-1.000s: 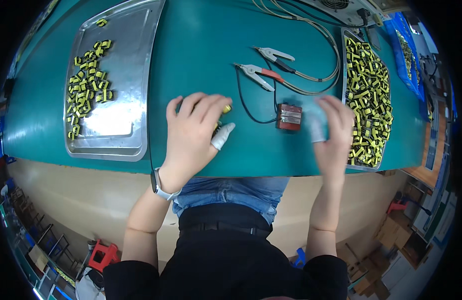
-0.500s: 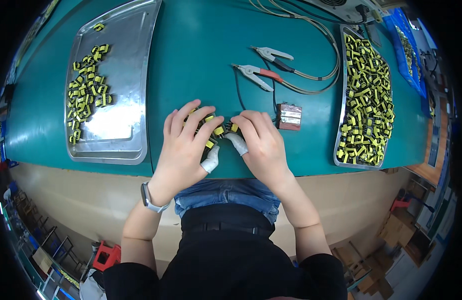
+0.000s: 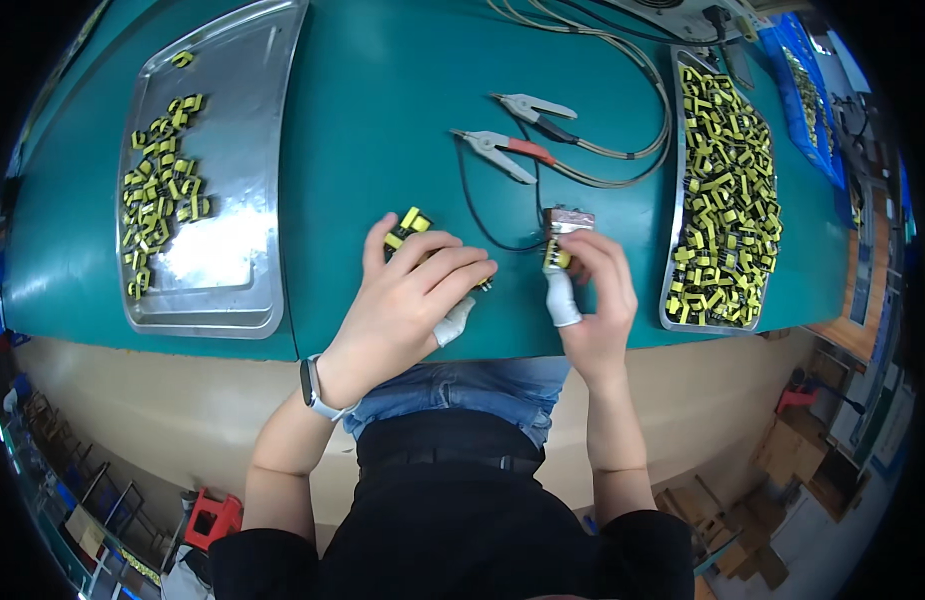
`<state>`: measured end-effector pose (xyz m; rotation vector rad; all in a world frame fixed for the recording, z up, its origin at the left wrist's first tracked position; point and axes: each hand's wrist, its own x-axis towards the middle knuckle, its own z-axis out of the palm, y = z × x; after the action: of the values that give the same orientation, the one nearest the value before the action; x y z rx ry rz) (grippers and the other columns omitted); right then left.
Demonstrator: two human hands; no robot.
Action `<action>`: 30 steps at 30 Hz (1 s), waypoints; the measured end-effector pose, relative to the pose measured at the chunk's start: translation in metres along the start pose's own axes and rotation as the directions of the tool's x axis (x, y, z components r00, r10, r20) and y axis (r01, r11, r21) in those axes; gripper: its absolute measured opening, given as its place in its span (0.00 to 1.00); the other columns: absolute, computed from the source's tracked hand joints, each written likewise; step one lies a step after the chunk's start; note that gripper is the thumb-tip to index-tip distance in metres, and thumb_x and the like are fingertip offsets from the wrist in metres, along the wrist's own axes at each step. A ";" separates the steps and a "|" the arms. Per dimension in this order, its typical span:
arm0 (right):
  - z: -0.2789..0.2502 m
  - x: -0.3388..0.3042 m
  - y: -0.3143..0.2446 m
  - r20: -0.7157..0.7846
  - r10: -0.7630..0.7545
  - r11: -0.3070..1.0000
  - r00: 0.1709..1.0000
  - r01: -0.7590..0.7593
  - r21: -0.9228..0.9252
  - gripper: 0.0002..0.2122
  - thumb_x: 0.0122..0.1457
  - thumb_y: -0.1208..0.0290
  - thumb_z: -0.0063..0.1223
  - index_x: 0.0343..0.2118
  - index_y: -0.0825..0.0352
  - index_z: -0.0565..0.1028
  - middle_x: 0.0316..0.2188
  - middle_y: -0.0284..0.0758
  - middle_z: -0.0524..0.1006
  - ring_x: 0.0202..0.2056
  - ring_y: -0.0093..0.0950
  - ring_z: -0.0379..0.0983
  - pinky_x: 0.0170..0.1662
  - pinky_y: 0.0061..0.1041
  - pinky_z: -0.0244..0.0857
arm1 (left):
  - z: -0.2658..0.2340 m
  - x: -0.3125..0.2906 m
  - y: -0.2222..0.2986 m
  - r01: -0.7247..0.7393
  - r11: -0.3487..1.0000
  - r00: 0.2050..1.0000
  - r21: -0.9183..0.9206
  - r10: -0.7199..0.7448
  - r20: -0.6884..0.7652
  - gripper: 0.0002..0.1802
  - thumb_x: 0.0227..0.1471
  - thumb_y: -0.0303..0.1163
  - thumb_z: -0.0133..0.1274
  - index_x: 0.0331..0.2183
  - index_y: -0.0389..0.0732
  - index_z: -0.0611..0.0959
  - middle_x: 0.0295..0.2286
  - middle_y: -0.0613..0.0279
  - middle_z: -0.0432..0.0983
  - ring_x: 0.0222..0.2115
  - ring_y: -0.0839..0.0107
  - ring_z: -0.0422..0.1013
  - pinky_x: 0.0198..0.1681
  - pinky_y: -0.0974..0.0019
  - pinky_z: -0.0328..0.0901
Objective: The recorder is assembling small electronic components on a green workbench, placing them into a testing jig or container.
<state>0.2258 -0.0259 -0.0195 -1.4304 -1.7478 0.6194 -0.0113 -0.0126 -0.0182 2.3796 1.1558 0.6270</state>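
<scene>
Hands parted since half second ago: right hand (image 3: 593, 290) now at small test fixture (image 3: 568, 222), pinching yellow component (image 3: 557, 258) against it. Left hand (image 3: 413, 290) cupped over few components (image 3: 408, 225) on counter (image 3: 383, 120). Left tray (image 3: 238, 290) partly filled, right tray (image 3: 673, 250) near full; most untested, apparently.

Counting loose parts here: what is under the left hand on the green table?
A few yellow-and-black parts peek out past the left hand's fingertips; anything beneath the palm is covered.

Assembly workshop: component-filled metal trays (image 3: 245, 300), clip leads (image 3: 508, 150) on workbench (image 3: 383, 120)
</scene>
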 end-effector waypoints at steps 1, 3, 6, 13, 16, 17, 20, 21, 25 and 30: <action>-0.006 -0.001 0.005 -0.030 0.034 0.999 0.999 -0.034 -0.003 0.17 0.52 0.85 0.60 0.47 0.70 0.77 0.45 0.41 0.77 0.38 0.33 0.76 0.39 0.29 0.72 | -0.001 0.001 0.003 -0.011 0.999 1.000 0.050 0.011 0.000 0.24 0.45 0.24 0.62 0.48 0.47 0.82 0.46 0.67 0.76 0.52 0.66 0.70 0.66 0.35 0.46; -0.017 0.001 0.019 -0.075 0.032 0.999 0.997 -0.035 -0.038 0.13 0.57 0.81 0.55 0.46 0.71 0.77 0.44 0.40 0.77 0.36 0.28 0.74 0.38 0.25 0.69 | 0.000 0.000 0.009 0.004 0.998 1.000 0.063 -0.004 0.005 0.26 0.43 0.22 0.61 0.47 0.47 0.82 0.47 0.68 0.76 0.53 0.65 0.69 0.66 0.33 0.44; -0.026 -0.001 0.036 -0.130 0.062 0.998 0.990 -0.062 0.000 0.10 0.64 0.73 0.50 0.45 0.71 0.77 0.39 0.36 0.78 0.34 0.21 0.72 0.37 0.21 0.67 | -0.001 0.004 0.018 0.044 0.997 0.999 0.066 -0.045 0.020 0.28 0.39 0.17 0.58 0.47 0.46 0.82 0.48 0.68 0.76 0.53 0.64 0.69 0.67 0.31 0.41; -0.023 0.015 0.028 -0.049 0.484 0.843 0.874 -0.450 0.295 0.11 0.69 0.66 0.54 0.40 0.71 0.79 0.32 0.29 0.78 0.28 0.15 0.71 0.32 0.17 0.65 | -0.001 0.010 0.020 0.013 1.000 0.995 0.000 -0.013 0.098 0.29 0.38 0.15 0.56 0.47 0.43 0.81 0.47 0.64 0.75 0.51 0.60 0.69 0.67 0.30 0.45; -0.022 0.022 0.027 -0.026 0.539 0.832 0.842 -0.528 0.173 0.11 0.67 0.66 0.58 0.37 0.72 0.79 0.26 0.28 0.78 0.26 0.15 0.71 0.30 0.16 0.62 | 0.002 0.010 0.017 -0.011 1.000 0.996 0.013 0.010 0.085 0.27 0.41 0.15 0.55 0.46 0.42 0.81 0.45 0.62 0.75 0.50 0.59 0.70 0.67 0.33 0.51; -0.023 0.022 0.027 -0.031 0.538 0.834 0.842 -0.526 0.164 0.11 0.66 0.67 0.59 0.36 0.72 0.79 0.25 0.28 0.77 0.26 0.15 0.71 0.30 0.16 0.61 | 0.002 0.012 0.017 -0.012 1.000 0.996 0.012 0.010 0.086 0.27 0.41 0.15 0.55 0.46 0.42 0.81 0.45 0.62 0.75 0.50 0.59 0.70 0.67 0.33 0.51; -0.021 0.026 0.025 -0.020 0.523 0.844 0.852 -0.515 0.153 0.11 0.67 0.66 0.58 0.35 0.72 0.80 0.23 0.28 0.77 0.25 0.15 0.70 0.28 0.16 0.60 | -0.001 0.015 0.018 0.021 0.995 0.997 -0.098 -0.013 0.079 0.22 0.45 0.16 0.55 0.45 0.42 0.81 0.44 0.60 0.74 0.48 0.58 0.71 0.66 0.38 0.55; -0.022 0.026 0.024 -0.021 0.513 0.852 0.858 -0.506 0.138 0.12 0.68 0.65 0.56 0.35 0.71 0.80 0.22 0.28 0.77 0.24 0.15 0.69 0.28 0.16 0.60 | 0.000 0.016 0.017 0.021 0.992 0.998 -0.122 -0.014 0.056 0.21 0.47 0.18 0.57 0.45 0.42 0.81 0.44 0.61 0.74 0.47 0.58 0.72 0.66 0.39 0.56; -0.027 0.012 0.015 0.186 0.550 0.628 0.814 -0.550 0.551 0.20 0.74 0.56 0.42 0.41 0.71 0.79 0.25 0.34 0.77 0.20 0.18 0.66 0.22 0.17 0.58 | -0.001 0.015 0.022 0.046 0.952 0.994 -0.301 -0.072 -0.076 0.16 0.49 0.24 0.62 0.42 0.44 0.82 0.42 0.64 0.76 0.44 0.59 0.74 0.65 0.41 0.56; -0.002 -0.001 -0.011 0.640 0.381 0.125 0.667 -0.724 0.679 0.27 0.74 0.48 0.38 0.48 0.74 0.76 0.32 0.40 0.79 0.22 0.23 0.72 0.21 0.19 0.63 | -0.001 0.018 0.024 0.016 0.920 0.984 -0.392 -0.085 -0.158 0.13 0.47 0.29 0.65 0.37 0.46 0.82 0.42 0.68 0.81 0.47 0.62 0.75 0.64 0.43 0.55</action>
<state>0.2209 -0.0300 -0.0101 -1.0707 -0.5608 2.0004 0.0130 -0.0118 -0.0004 1.9821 1.0412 0.9636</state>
